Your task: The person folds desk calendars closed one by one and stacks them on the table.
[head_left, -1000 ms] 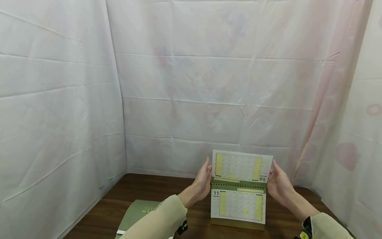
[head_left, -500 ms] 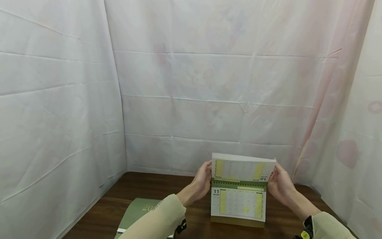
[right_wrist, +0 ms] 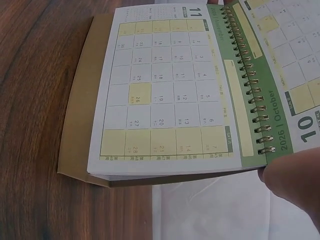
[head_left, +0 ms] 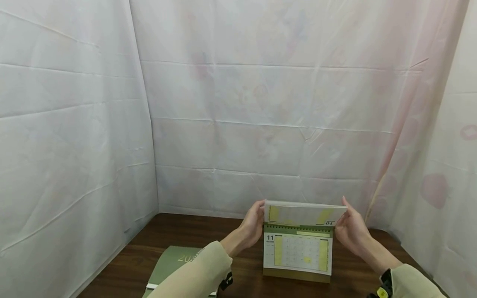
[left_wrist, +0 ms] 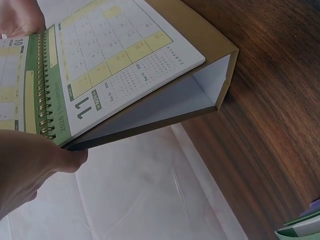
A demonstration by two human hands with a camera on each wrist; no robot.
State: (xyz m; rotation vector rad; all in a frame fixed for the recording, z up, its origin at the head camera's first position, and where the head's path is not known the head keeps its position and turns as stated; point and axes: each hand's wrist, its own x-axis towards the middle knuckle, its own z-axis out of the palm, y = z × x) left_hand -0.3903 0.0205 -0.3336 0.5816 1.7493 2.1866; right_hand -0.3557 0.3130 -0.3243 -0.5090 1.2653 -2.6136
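A spiral-bound desk calendar stands on the table on its brown card easel. Its November 2026 page faces me, and the October leaves tip up and away beyond the coil. At its left edge my left hand holds on near the binding, fingers at the turned leaves. My right hand grips the opposite edge, its thumb pointing up. In the left wrist view, a fingertip is right at the easel's top corner. From the right wrist, a finger shows at the coil's end; the other fingers are mostly hidden.
A green spiral-topped cover with gold digits lies at the left, partly under my left sleeve. The dark wooden table is walled in by white cloth behind and at both sides.
The October leaves have tilted farther back and down, so less of that page shows. Both hands have stayed at the calendar's sides, and the easel has not moved.
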